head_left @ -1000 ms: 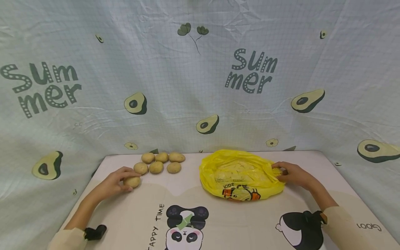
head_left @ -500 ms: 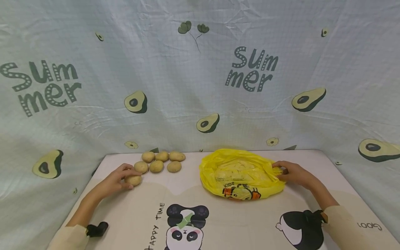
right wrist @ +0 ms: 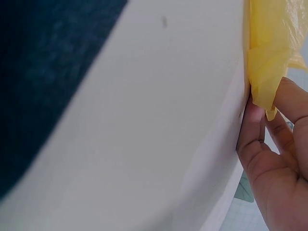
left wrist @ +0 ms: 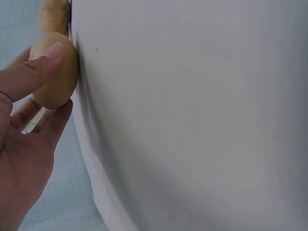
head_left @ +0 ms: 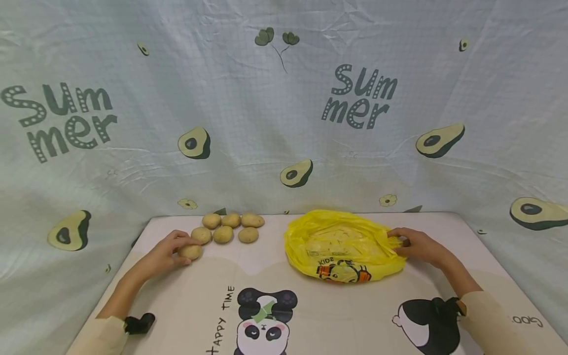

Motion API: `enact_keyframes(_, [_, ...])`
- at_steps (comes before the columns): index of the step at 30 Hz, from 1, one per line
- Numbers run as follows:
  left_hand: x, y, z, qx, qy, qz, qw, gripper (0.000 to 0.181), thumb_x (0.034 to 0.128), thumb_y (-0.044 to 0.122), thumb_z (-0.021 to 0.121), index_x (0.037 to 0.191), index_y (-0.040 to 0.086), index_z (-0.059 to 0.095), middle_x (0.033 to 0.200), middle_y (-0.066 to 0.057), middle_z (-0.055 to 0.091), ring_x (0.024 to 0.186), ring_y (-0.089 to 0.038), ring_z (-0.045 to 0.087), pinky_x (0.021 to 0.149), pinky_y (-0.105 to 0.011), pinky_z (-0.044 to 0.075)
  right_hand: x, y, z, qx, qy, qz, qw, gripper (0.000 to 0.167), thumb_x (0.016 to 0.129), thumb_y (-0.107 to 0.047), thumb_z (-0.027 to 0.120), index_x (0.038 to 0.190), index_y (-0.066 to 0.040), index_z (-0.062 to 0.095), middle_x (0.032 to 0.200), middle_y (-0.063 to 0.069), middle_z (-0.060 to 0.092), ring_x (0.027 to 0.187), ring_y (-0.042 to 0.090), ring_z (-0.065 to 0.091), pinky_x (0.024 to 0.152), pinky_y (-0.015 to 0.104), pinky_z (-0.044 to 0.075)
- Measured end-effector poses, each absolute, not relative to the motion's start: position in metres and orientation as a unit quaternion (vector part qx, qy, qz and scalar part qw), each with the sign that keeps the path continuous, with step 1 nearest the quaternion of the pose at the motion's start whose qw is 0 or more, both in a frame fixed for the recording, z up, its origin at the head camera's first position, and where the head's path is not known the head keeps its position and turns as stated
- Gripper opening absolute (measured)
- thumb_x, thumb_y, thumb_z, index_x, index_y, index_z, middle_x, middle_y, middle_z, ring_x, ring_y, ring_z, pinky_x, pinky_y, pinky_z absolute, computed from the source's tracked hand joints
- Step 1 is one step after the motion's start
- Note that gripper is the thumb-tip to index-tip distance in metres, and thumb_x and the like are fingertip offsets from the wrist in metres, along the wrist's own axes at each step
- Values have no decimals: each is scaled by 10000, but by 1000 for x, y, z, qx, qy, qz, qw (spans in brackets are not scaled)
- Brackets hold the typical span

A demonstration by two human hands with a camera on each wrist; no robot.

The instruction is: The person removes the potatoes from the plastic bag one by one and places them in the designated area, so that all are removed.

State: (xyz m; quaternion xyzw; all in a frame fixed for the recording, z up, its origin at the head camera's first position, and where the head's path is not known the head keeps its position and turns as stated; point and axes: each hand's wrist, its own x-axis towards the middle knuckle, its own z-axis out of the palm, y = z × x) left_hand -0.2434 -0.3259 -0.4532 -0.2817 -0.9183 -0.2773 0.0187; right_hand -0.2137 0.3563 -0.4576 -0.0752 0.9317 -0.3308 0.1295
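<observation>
My left hand holds a small tan potato on the table at the left, with thumb and fingers around it. In the left wrist view the thumb lies across that potato, and another potato sits just beyond it. Several more potatoes stand in two rows behind, the closest potato right by my fingertips. On the right, my right hand pinches the side edge of a crumpled yellow plastic bag with its mouth spread wide. The right wrist view shows the gathered bag edge between thumb and fingers.
The pale table cover carries printed panda and girl figures. A light cloth curtain with avocado prints rises along the table's back edge. A yellow bag stands right of the potatoes, with a gap between them.
My left hand has shifted the held potato slightly right and away from me, closer to the nearest potato in the rows. The right hand and bag have stayed put.
</observation>
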Motion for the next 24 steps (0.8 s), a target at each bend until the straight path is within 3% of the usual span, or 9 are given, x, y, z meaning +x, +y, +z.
enact_keyframes(8, [-228, -309, -448, -271, -934, -226, 62, 388, 783, 31, 843, 1145, 16, 705, 1105, -183, 565, 1007, -375, 541, 862, -543, 448, -213, 358, -461, -77, 931, -328, 138, 479, 945, -174, 717, 1384, -55, 566, 1411, 270, 523, 1083, 344, 571, 938, 537, 528])
enact_keyframes(13, [-207, -273, -435, -231, -948, -196, 93, 332, 889, 20, 730, 1209, -29, 658, 1197, -254, 571, 1117, -482, 519, 958, -629, 412, -215, 362, -460, -96, 928, -334, 133, 478, 961, -217, 703, 1396, -80, 564, 1447, 274, 494, 1182, 419, 552, 968, 570, 510])
enact_keyframes(17, [-187, -237, -432, -219, -952, -188, 102, 377, 985, 111, 655, 1329, -35, 603, 1348, -270, 539, 1288, -478, 474, 1067, -621, 377, -210, 365, -452, -108, 915, -361, 146, 553, 1001, -317, 647, 1485, -101, 488, 1525, 297, 394, 1296, 505, 478, 990, 585, 496])
enact_keyframes(20, [-173, -210, -433, -214, -958, -160, 105, 463, 1035, 239, 594, 1436, 15, 539, 1447, -272, 488, 1376, -486, 414, 1107, -637, 340, -201, 366, -441, -118, 934, -315, 116, 625, 1014, -382, 617, 1532, -92, 423, 1539, 304, 365, 1292, 522, 481, 964, 601, 505])
enact_keyframes(24, [-160, -181, -435, -200, -969, -114, 92, 603, 1048, 419, 527, 1548, 97, 429, 1572, -239, 377, 1462, -497, 287, 1140, -677, 256, -177, 371, -427, -117, 969, -216, 30, 656, 1021, -388, 605, 1541, -51, 388, 1544, 316, 338, 1346, 541, 378, 1030, 708, 369])
